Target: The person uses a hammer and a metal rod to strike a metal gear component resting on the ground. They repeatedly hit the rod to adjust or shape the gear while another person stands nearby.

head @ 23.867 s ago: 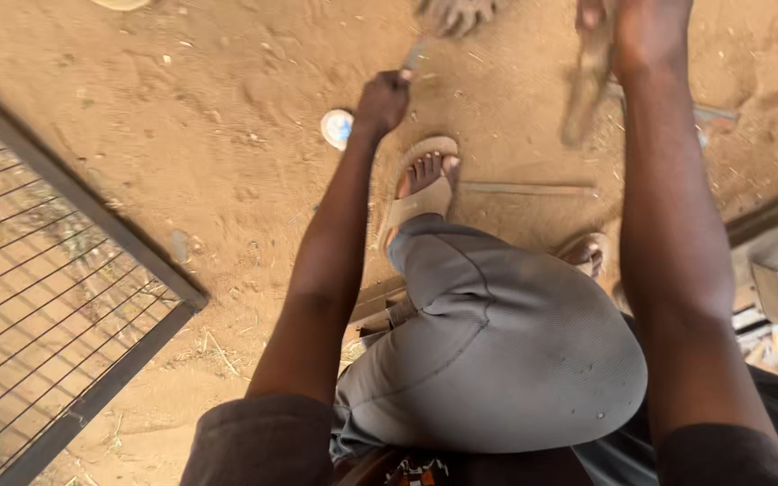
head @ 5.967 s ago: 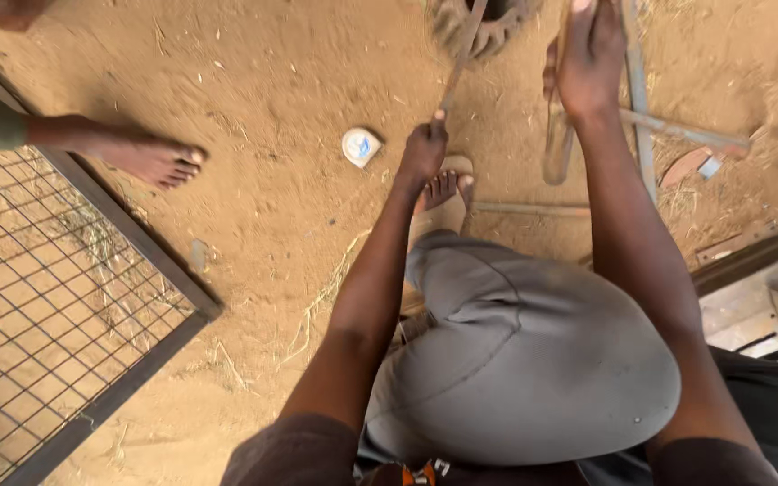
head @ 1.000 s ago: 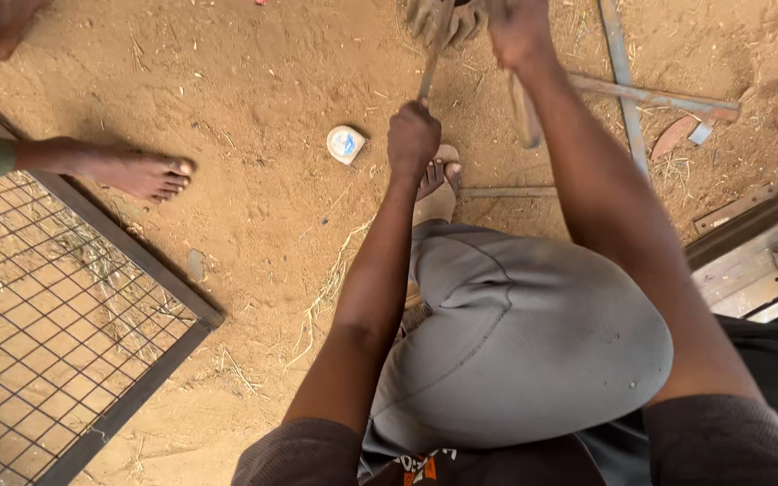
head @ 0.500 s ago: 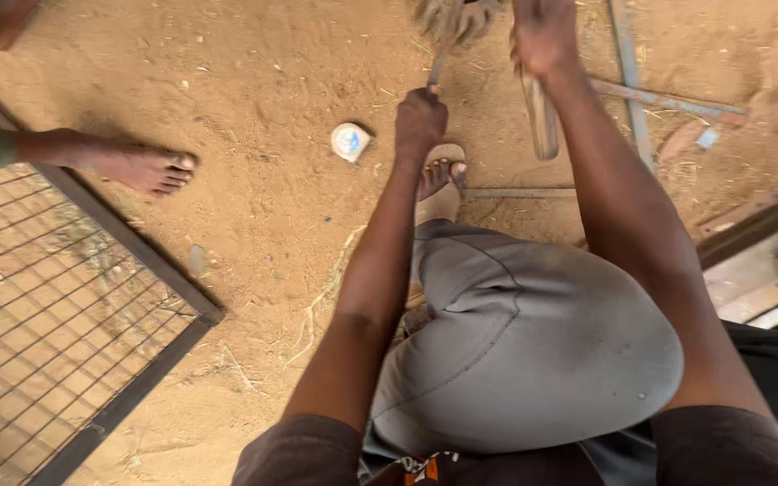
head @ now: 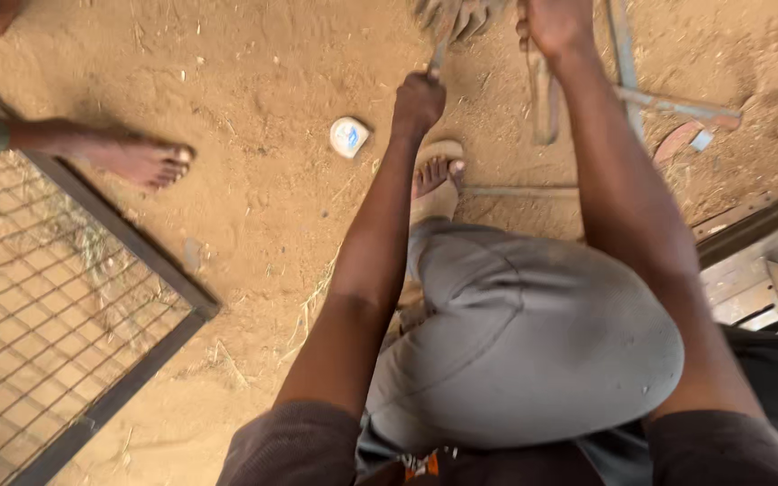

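Overhead, both bare arms reach forward over dusty sand. Left hand [head: 418, 103], fingers curled tight, grips a thin metal tool [head: 438, 56] touching a toothed grey metal piece [head: 456, 16] at the top edge. Right hand [head: 556, 25] clasps a worn wooden handle [head: 544, 94].

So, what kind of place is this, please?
Probably an outdoor yard workshop: bare sandy ground, a metal-framed wire mesh panel, loose metal bars. The left hand grips a thin tool.

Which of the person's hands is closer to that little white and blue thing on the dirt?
Left. The left hand is just beside the small white and blue object. The right hand is farther off, up near the top edge.
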